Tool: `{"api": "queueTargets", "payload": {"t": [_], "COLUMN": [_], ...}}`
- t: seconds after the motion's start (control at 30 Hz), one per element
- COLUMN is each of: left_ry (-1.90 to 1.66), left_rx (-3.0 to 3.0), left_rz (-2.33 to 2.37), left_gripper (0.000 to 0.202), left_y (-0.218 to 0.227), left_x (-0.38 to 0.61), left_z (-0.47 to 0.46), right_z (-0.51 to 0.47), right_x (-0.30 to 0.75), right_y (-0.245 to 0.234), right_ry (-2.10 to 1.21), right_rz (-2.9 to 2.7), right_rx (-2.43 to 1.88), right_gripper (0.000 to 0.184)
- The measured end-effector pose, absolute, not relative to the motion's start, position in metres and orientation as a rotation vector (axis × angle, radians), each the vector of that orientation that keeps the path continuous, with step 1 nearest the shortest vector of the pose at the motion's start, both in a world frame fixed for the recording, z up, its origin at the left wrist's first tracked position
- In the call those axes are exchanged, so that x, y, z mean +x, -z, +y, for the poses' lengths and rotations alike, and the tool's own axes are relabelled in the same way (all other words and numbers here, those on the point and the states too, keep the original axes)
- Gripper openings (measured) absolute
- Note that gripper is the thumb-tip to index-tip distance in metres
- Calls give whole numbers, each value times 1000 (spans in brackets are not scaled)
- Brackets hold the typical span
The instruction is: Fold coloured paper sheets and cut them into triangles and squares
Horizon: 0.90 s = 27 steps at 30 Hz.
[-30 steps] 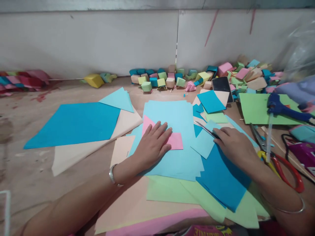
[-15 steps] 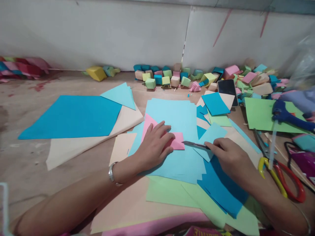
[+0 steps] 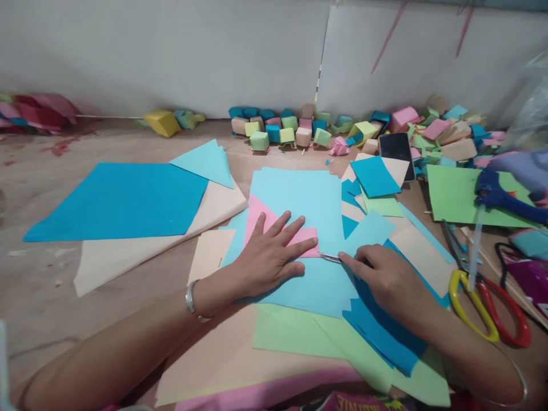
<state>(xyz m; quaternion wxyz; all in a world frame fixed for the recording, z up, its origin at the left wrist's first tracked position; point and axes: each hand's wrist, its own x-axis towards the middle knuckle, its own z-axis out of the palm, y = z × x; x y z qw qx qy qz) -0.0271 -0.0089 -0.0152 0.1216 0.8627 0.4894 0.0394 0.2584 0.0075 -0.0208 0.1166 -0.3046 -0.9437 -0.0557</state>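
Note:
My left hand point(image 3: 269, 254) lies flat with fingers spread, pressing a pink piece of paper point(image 3: 311, 235) onto a stack of light-blue sheets point(image 3: 295, 188). Much of the pink paper is hidden beneath it. Closed around a slim craft knife point(image 3: 329, 258), my right hand point(image 3: 385, 279) rests over the right side of the stack. The blade's tip is at the lower right corner of the pink paper; the handle is covered by my fingers. Under and around my right hand are darker blue sheets point(image 3: 385, 331) and a light-blue piece point(image 3: 370, 228).
Scissors point(image 3: 475, 302) and a blue glue gun point(image 3: 492, 191) lie at the right, beside a phone point(image 3: 396, 154). Several folded paper boxes point(image 3: 286, 134) line the wall. A large blue sheet point(image 3: 124, 200) is at the left, green paper point(image 3: 295, 334) in front.
My left hand's fingers have spread wider over the pink paper. My right hand has shifted left, with its index finger reaching further along the knife. The view has moved slightly.

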Motion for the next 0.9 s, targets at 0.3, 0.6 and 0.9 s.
{"api": "queueTargets", "payload": {"t": [0.3,0.6,0.9], "left_ry": [-58,-54,-39], "left_rx": [2436,2450,2361], "left_rz": [1480,1489,1614], "left_gripper": [44,44,49], "left_y": [11,11,4], "left_x": [-25,-25,-3], "left_z": [-8,-8,-20], "right_z": [4,-6,-5], "right_x": [264,246,242], "right_y": [19,20,19], "right_ry": [34,40,63], "right_rz": [-2768,-2697,-2702], "right_rx": [-857,-800,-830], "right_gripper": [32,30,31]}}
